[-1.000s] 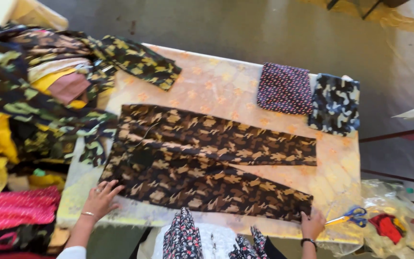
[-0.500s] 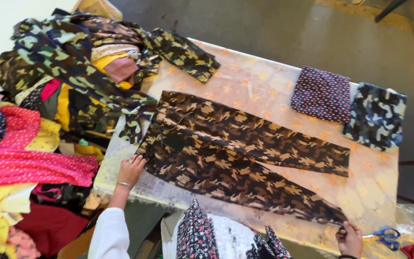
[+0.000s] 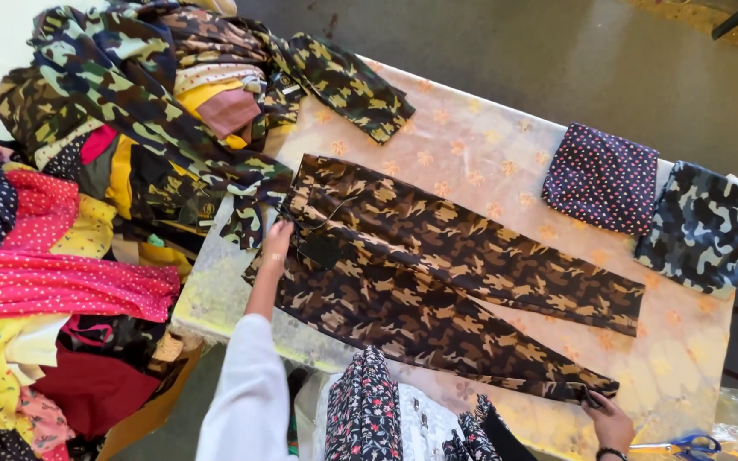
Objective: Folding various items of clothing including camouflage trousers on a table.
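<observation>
Brown camouflage trousers (image 3: 437, 273) lie flat across a table with a pale flowered cover (image 3: 471, 128), waist to the left, legs running to the lower right. My left hand (image 3: 277, 239) reaches to the waistband and pinches its edge, next to a black tag (image 3: 319, 250) on a thin cord. At the near table edge, my right hand (image 3: 608, 418) holds the hem of the nearer leg.
A tall heap of camouflage and coloured clothes (image 3: 130, 128) covers the table's left end and spills beside it. At the far right lie a folded dark dotted cloth (image 3: 601, 177) and a folded blue-grey camouflage piece (image 3: 700, 226). Blue-handled scissors (image 3: 685, 446) sit by my right hand.
My left hand has slid from the near side of the waist up to the waistband's edge. The view has swung left. My right hand stays at the leg hem.
</observation>
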